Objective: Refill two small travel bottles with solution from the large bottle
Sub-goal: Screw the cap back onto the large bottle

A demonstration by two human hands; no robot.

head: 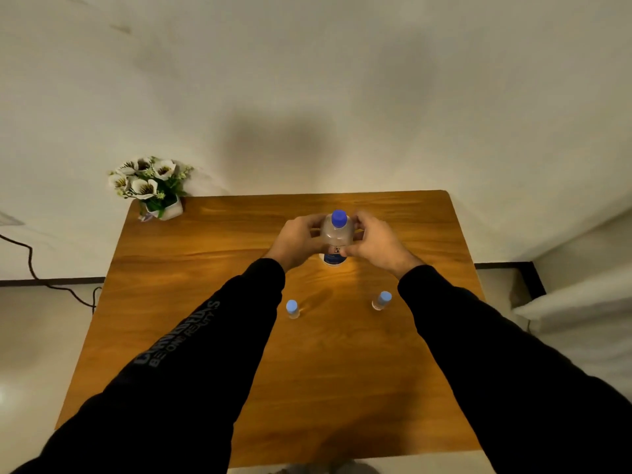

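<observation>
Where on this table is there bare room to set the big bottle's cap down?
Bare wood lies between the two small bottles, and across the table left of the left hand, up to the flower pot. It is crowded around the large bottle, gripped by both hands, right hand included.

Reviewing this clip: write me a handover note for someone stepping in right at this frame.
Left hand and right hand both grip the large bottle, upright on the wooden table, blue cap on.
Two small travel bottles stand nearer the person, apart: left one, right one, both capped.
Done: nothing poured, judging by the caps.
Left: uncap all three, fill both small bottles, recap.
</observation>
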